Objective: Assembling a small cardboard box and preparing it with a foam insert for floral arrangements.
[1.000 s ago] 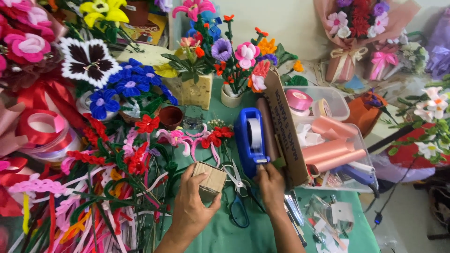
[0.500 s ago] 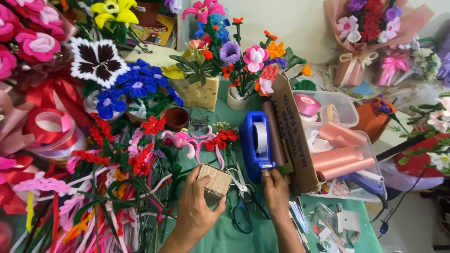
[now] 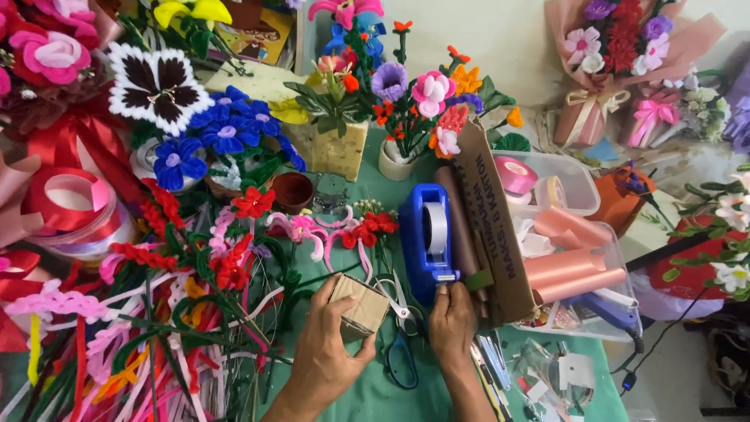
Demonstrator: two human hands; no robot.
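My left hand grips a small brown cardboard box just above the green table cover. My right hand has its fingertips at the front end of a blue tape dispenser that carries a roll of clear tape; whether the fingers pinch the tape end is hidden. Scissors with dark handles lie between the two hands. A long brown cardboard box leans right of the dispenser.
Pipe-cleaner flowers and loose stems cover the left side. A pot of flowers stands behind the dispenser. Clear plastic bins with pink paper rolls sit at the right, wrapped bouquets at the far right, red ribbon spools at the left.
The view has shifted slightly. My right hand stays at the dispenser's front end and my left hand keeps hold of the small box, now tilted a little toward the dispenser.
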